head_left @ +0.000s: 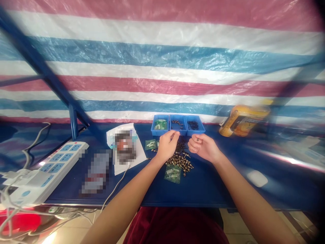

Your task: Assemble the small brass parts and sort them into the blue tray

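1. Left hand (166,145) hovers over the pile (180,160) of brass parts with its fingertips pinched; what they hold is too small to tell
2. Right hand (203,146) is curled, pinching a small part (197,139) just beside the pile
3. This looks like a picking or fitting step; another pick calls for a fine pinch
4. Trays (177,124) stand just behind and bags (172,173) lie beside; open table (228,183) lies to the right, its front edge under the forearms

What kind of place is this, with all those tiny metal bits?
Probably a small makeshift workshop. A pile of small metal parts lies on the blue table, three blue bins hold more bits, and a power strip sits at the left.
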Demonstrator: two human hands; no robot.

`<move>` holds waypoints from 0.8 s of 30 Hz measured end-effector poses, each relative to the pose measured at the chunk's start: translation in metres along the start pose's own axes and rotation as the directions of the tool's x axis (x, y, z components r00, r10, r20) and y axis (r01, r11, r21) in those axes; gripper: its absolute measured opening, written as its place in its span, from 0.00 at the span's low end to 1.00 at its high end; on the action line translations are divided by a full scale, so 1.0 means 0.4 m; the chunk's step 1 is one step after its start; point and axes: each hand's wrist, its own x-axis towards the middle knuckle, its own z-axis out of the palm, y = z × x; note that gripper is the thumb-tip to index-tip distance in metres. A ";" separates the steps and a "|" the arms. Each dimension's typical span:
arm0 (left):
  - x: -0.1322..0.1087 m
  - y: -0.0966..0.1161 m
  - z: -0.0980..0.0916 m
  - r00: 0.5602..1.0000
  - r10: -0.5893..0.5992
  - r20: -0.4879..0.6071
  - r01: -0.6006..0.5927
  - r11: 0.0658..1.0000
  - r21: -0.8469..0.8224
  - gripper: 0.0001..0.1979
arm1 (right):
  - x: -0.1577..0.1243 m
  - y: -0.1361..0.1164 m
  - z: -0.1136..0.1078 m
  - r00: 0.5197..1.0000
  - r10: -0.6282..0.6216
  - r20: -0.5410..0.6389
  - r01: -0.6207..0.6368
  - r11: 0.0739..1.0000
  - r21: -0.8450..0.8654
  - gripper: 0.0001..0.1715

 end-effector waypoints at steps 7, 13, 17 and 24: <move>0.000 -0.001 -0.004 0.999 -0.027 -0.033 0.028 0.999 0.035 0.15 | 0.043 0.029 -0.036 0.967 -0.019 -0.255 0.067 0.981 0.182 0.21; 0.002 -0.011 -0.005 1.000 -0.027 0.001 0.027 0.996 0.084 0.11 | 0.054 0.049 -0.071 0.932 -0.144 -0.332 0.059 0.966 -0.253 0.19; 0.003 -0.024 0.003 0.999 -0.030 0.042 0.023 0.989 0.149 0.07 | 0.049 0.069 -0.079 0.915 -0.376 -0.146 0.068 0.501 -0.863 0.08; 0.000 -0.030 0.007 0.998 0.000 0.063 -0.012 0.981 0.195 0.06 | 0.039 0.066 -0.059 0.962 -0.271 0.033 0.088 0.190 -0.978 0.09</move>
